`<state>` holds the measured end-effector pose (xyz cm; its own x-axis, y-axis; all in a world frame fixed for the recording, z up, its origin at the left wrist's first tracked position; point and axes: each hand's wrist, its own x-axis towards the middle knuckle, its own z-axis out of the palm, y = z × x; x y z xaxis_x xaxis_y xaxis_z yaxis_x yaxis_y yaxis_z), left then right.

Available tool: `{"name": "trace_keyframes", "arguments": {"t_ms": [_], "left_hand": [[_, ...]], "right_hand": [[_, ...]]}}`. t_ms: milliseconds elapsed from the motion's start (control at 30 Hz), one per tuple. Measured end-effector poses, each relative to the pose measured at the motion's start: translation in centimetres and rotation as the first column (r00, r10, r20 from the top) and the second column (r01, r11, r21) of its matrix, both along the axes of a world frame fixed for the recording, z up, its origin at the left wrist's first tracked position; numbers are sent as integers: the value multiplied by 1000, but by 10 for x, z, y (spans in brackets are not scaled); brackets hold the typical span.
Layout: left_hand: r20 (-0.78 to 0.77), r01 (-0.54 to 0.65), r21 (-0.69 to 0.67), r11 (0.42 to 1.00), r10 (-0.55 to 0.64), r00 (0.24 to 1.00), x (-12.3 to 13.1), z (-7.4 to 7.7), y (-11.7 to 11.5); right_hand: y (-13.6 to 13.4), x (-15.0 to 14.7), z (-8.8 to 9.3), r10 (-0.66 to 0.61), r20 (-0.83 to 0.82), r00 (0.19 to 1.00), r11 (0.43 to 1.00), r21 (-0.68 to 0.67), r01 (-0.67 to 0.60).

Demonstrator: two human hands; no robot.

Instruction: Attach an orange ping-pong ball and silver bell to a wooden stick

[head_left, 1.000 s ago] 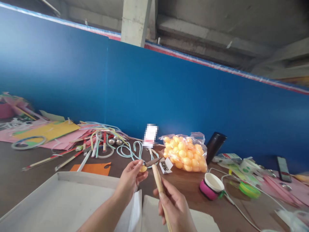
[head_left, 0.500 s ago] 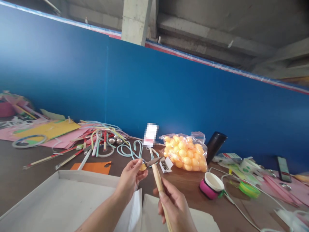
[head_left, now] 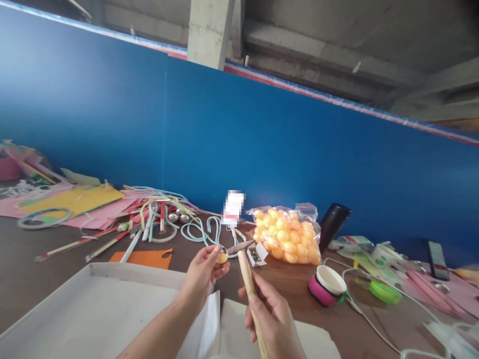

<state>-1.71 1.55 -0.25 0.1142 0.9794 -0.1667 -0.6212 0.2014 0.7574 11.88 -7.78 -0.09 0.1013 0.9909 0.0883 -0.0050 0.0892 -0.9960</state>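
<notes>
Between thumb and fingers, my left hand (head_left: 207,271) pinches a small shiny ball (head_left: 223,255), silvery on top and yellowish below. My right hand (head_left: 267,311) is wrapped round the pale wooden handle of a hammer (head_left: 246,274). Its narrow metal head, with one pointed end, sits just right of the ball, with a small gap between them. Behind the hammer head stands a small open white box (head_left: 257,255) holding small dark pieces, too small to name.
A clear bag of orange balls (head_left: 286,237) lies behind the box, near a black bottle (head_left: 334,227). A pink-banded cup (head_left: 327,285) and white cable (head_left: 359,311) are at right. A white tray (head_left: 90,309) fills the front left; tubes and silver balls (head_left: 178,216) lie beyond.
The hammer head has shifted slightly right, away from the ball, opening a small gap and showing more of the ball. My left hand stays nearly in place.
</notes>
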Motion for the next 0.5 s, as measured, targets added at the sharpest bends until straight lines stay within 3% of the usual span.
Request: {"name": "trace_keyframes", "arguments": {"t_ms": [500], "left_hand": [[-62, -11, -10, 1000, 11, 998, 1, -3, 1]], "right_hand": [[-1, -2, 1, -12, 4, 1000, 1000, 18, 11]]}}
